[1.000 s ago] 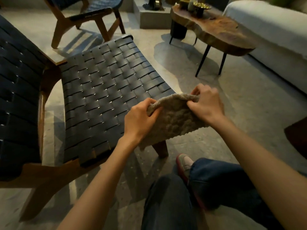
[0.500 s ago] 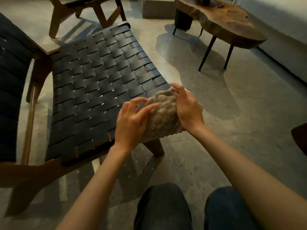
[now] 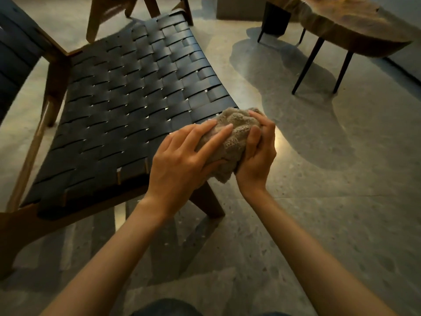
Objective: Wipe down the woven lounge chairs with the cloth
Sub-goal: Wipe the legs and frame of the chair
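Observation:
A beige fluffy cloth (image 3: pixel 232 135) is bunched into a wad above the front right corner of the black woven chair seat (image 3: pixel 127 96). My right hand (image 3: pixel 259 149) grips the wad from the right, fingers and thumb curled round it. My left hand (image 3: pixel 180 160) lies against the cloth's left side with straight fingers over it and the thumb tucked beneath. The chair has a wooden frame (image 3: pixel 54 76) and a dark woven backrest (image 3: pixel 16 53) at the far left.
A second wooden chair (image 3: pixel 127 10) stands behind the seat at the top. A live-edge wooden coffee table (image 3: pixel 355 26) on thin black legs is at the upper right. The floor (image 3: pixel 319 201) is speckled stone. My knees show at the bottom edge.
The cloth went from spread flat between both hands to a bunched wad. Both hands closed in together, and the view tilted further down toward the seat.

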